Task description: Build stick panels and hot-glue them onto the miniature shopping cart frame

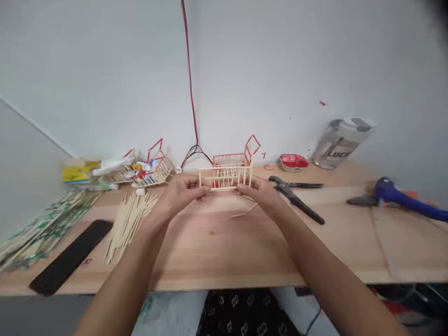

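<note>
Between my two hands is a small rectangular frame of pale wooden sticks [224, 178], held up above the table. My left hand [189, 189] pinches its lower left corner between thumb and fingers. At the right end, my right hand [257, 189] grips the frame near some short upright sticks. Directly behind it stands a miniature shopping cart [229, 160] with red-edged sides and a red handle, partly hidden by the frame. A few loose stick pieces [245, 212] lie on the table below my right hand.
A bundle of pale sticks [129, 221], a black phone-like slab [72, 256] and wrapped sticks [45, 228] lie left. Filled miniature carts [154, 170] stand behind. Pliers [297, 198], a red-filled dish [294, 162], a clear jar [341, 144] and a blue-handled glue gun [402, 198] are right.
</note>
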Demonstrator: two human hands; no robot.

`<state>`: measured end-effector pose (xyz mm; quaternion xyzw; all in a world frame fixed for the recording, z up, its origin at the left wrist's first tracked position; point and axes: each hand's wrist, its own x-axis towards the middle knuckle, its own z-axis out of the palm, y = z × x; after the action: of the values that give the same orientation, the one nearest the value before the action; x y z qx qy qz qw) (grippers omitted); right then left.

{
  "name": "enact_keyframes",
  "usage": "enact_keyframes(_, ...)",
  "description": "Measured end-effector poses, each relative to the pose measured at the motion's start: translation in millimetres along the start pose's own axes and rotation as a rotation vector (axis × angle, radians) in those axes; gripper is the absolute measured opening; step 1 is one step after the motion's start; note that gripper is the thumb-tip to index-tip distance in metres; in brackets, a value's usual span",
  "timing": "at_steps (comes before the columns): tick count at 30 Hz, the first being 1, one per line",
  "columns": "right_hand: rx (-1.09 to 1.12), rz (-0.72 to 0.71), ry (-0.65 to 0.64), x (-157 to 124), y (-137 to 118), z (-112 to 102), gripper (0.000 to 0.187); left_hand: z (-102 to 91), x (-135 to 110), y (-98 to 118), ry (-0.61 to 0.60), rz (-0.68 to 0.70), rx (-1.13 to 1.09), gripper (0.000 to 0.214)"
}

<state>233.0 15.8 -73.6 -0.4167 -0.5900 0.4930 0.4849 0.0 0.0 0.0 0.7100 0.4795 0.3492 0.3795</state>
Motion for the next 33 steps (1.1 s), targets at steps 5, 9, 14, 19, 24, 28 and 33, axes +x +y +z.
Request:
enact_keyframes(5,0.036,-0.004,-0.050,1,0,-1,0.039,5.5,-6,7,-0.002,-0.048,0.001,0.009)
enact_keyframes(9,0.073,0.032,-0.057,1,1,-3,0.037,8.6,-6,7,0.000,-0.061,-0.038,0.011)
enact_keyframes(14,0.124,0.069,-0.045,1,1,-3,0.034,10.8,-3,5,-0.004,-0.059,-0.073,0.012)
enact_keyframes(19,0.124,0.054,-0.040,1,1,-3,0.033,10.8,-3,6,-0.003,-0.065,-0.073,0.011)
enact_keyframes(24,0.111,0.034,-0.006,2,4,-1,0.034,10.9,-3,4,-0.004,-0.050,-0.085,0.010)
enact_keyframes(28,0.111,0.029,-0.001,3,5,0,0.034,11.5,-1,3,0.011,-0.057,-0.093,0.011)
enact_keyframes(33,0.113,0.038,-0.017,2,4,-1,0.035,12.3,1,1,0.009,-0.061,-0.097,0.013)
